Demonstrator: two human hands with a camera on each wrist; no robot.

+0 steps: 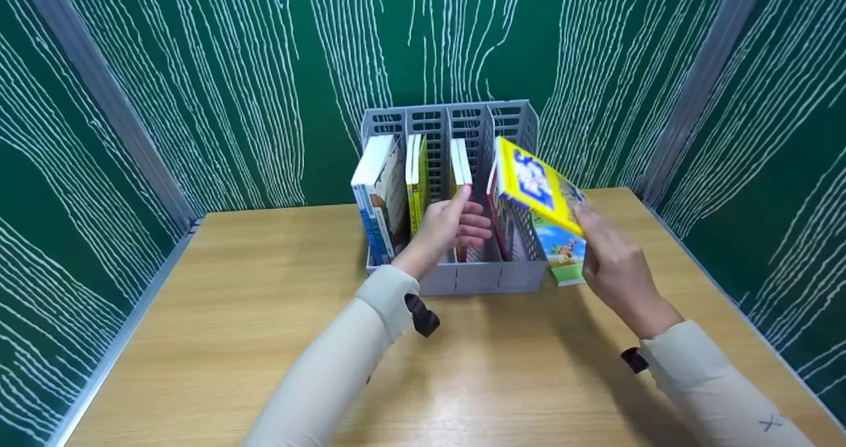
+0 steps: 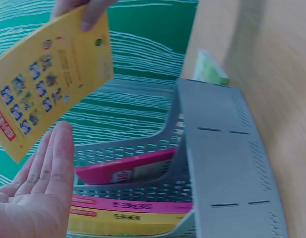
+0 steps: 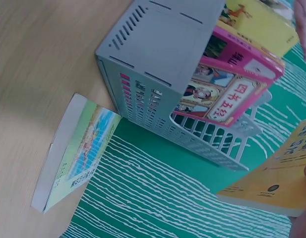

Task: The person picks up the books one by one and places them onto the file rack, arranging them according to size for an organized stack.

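Observation:
My right hand [image 1: 618, 268] pinches a thin yellow book [image 1: 538, 182] by its near edge. The book is tilted in the air over the right compartment of a grey file rack [image 1: 479, 278]. My left hand [image 1: 446, 229], fingers extended, is in front of the rack's middle compartments and holds nothing. In the left wrist view its palm [image 2: 38, 203] faces up beside the yellow book's back cover [image 2: 53, 79], with a small gap between. A red-pink book [image 3: 222, 94] stands in the rack's right compartment.
Thick blue-and-white books [image 1: 377, 199] stand in the rack's left compartment, yellow ones [image 1: 414, 176] in the second, and white-edged books [image 1: 461, 159] in the third. A green-and-blue book [image 1: 562, 252] lies on the wooden table [image 1: 264, 321], right of the rack. Green walls enclose the table.

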